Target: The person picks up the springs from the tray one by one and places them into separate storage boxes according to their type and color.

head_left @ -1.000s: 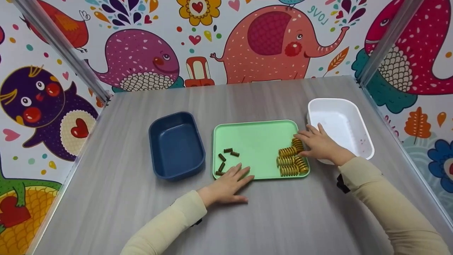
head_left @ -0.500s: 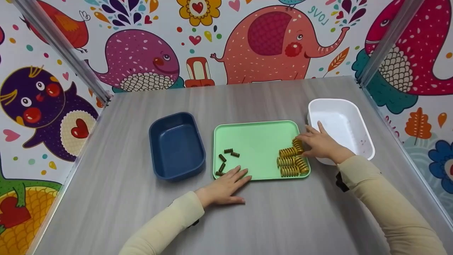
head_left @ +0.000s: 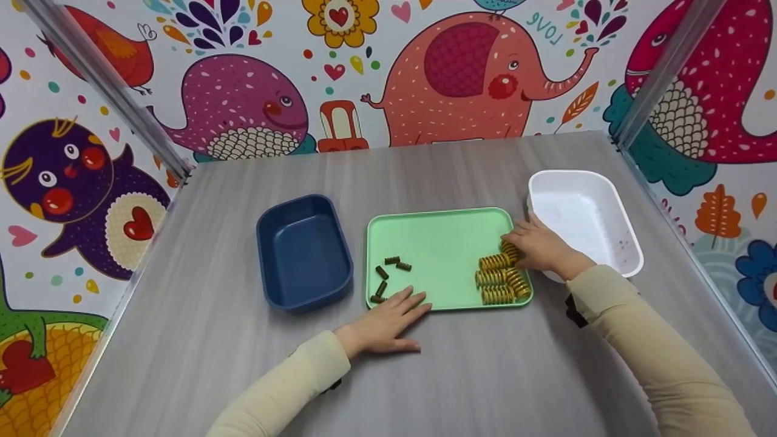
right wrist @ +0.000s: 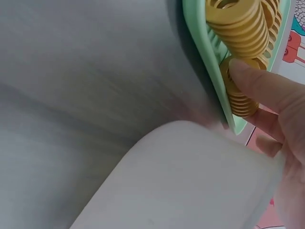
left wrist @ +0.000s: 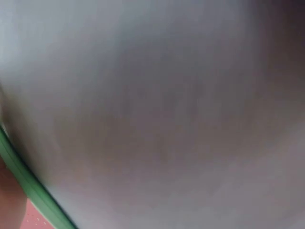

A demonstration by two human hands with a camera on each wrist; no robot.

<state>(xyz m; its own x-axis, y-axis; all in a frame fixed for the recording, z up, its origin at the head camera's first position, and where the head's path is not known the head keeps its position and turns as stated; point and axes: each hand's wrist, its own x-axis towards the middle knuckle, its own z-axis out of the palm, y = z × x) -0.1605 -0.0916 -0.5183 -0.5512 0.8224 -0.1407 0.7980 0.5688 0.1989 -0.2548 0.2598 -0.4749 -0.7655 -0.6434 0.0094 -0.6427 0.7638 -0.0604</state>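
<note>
With our right hand (head_left: pixel 542 247) we pinch the farthest gold spring (right wrist: pixel 241 102) at the right end of the green tray (head_left: pixel 437 243); our left hand (head_left: pixel 386 325) spreads across its near rim (probably steadying it).

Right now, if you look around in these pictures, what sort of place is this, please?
Probably a small work booth, though I cannot be sure: a grey table, walls printed with cartoon animals, and a green tray holding golden coils.

Gold coiled springs (head_left: pixel 497 295) lie clustered inside a green tray (head_left: pixel 437 243), rightward end.
</note>
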